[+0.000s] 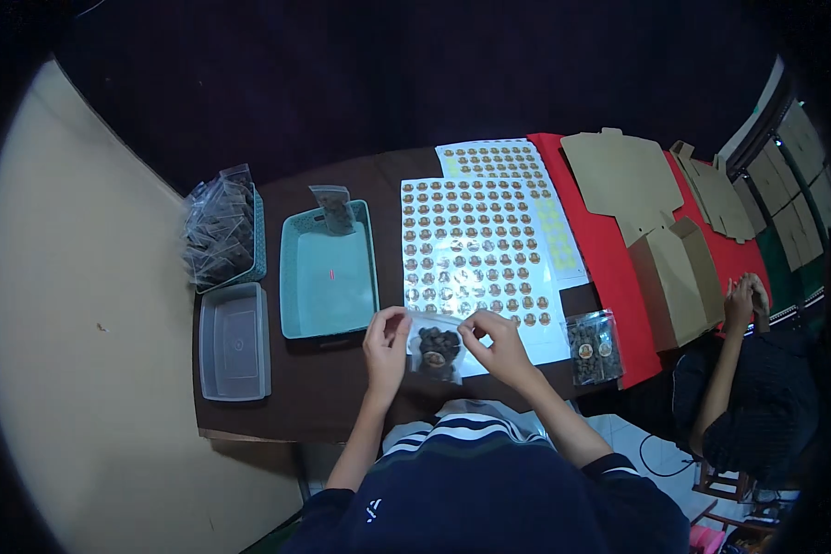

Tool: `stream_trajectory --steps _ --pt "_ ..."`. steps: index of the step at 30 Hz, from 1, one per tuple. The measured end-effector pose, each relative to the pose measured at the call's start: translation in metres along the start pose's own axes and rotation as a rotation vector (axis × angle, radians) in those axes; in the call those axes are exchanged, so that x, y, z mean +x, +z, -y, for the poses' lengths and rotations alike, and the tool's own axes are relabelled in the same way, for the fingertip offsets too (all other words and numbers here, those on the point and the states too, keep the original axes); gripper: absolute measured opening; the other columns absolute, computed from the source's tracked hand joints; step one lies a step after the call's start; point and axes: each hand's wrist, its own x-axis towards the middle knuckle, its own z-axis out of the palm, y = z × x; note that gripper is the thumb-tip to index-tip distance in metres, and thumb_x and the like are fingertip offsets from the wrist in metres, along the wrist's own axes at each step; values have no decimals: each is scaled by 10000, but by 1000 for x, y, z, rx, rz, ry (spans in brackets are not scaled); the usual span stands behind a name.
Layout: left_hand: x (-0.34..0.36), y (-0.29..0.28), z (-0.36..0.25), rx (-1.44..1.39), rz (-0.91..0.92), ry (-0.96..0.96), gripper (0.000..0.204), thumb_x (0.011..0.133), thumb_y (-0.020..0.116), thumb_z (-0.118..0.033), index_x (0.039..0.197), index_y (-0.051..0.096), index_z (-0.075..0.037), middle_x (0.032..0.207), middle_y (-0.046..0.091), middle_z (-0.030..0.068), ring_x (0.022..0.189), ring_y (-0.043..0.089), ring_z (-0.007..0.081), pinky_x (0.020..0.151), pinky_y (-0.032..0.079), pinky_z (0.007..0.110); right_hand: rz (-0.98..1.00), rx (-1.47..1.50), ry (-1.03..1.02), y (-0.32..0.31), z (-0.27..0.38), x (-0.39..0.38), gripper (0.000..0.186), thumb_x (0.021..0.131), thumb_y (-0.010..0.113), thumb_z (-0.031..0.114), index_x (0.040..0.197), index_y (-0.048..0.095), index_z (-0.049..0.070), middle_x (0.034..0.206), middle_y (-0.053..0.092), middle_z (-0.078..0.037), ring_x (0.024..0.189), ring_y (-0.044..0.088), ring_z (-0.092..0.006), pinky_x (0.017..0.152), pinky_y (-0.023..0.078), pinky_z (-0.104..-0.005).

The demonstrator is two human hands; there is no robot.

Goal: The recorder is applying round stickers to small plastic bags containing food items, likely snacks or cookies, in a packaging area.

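My left hand [386, 355] and my right hand [499, 346] pinch the two upper corners of a small clear bag [437, 346] of dark lumpy pieces. The bag has a round sticker low on its front. It is held over the front part of a sheet of round orange stickers [471, 268], which overlaps another such sheet [489, 157]. Beside my right hand lie clear bags [594, 349] with dark contents and round stickers.
A teal tray [328, 286] has a small bag [335, 208] at its back. A basket of filled bags [220, 231] and a plastic container [234, 346] stand left. Cardboard boxes [674, 286] rest on red cloth [635, 360]. A co-worker's hands [746, 295] are at right.
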Motion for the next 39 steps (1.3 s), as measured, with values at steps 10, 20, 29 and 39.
stream_trajectory --steps 10,20,29,39 --pt "-22 27 -24 137 281 245 353 893 492 -207 1151 515 33 1182 500 161 1082 500 258 905 386 325 -90 14 -38 18 10 -5 205 798 617 161 852 531 -17 756 537 -123 648 567 -235 573 444 -310" --pt "-21 15 -21 177 194 170 171 837 581 -173 905 661 -37 840 600 117 737 575 218 651 436 288 -181 -206 -128 6 22 4 221 743 644 191 889 567 44 899 515 -90 920 481 -248 784 352 -372" --pt "-19 14 -31 203 146 135 130 779 640 -133 797 637 -4 756 611 94 690 572 198 618 428 284 96 -210 -125 -8 20 12 185 745 648 236 727 565 72 766 553 -36 793 492 -198 750 295 -325" --pt "-8 3 -39 122 32 107 155 822 602 -117 796 603 36 717 568 67 664 538 133 615 419 239 118 -148 -194 10 24 12 126 796 579 157 816 537 40 796 537 -86 768 530 -258 717 372 -359"
